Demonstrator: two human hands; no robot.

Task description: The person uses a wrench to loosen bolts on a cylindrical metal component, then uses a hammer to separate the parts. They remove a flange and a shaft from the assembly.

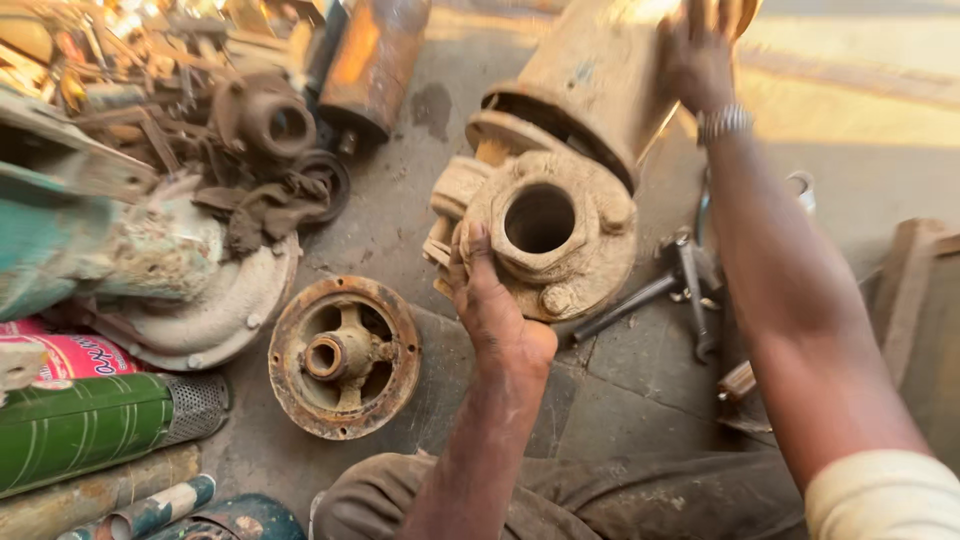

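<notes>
The pump body (560, 190) is cast metal, matt and rough under tan, dusty paint. The round cover (344, 356) is metal, rusted brown and pitted (flaking at the rim). The wrenches (670, 290) are dull grey steel; the floor (620, 400) is rough stone.

My left hand (492, 305) grips the flange of a dusty pump (560, 170) on the floor (620, 400) while my right hand (700, 50) steadies its body, a rusty disc (344, 357) just beside.

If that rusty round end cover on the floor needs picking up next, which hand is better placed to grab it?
Probably the left. The left hand grips the pump's front flange, just beside the rusty cover. The right hand rests high on the pump body, farther away.
</notes>
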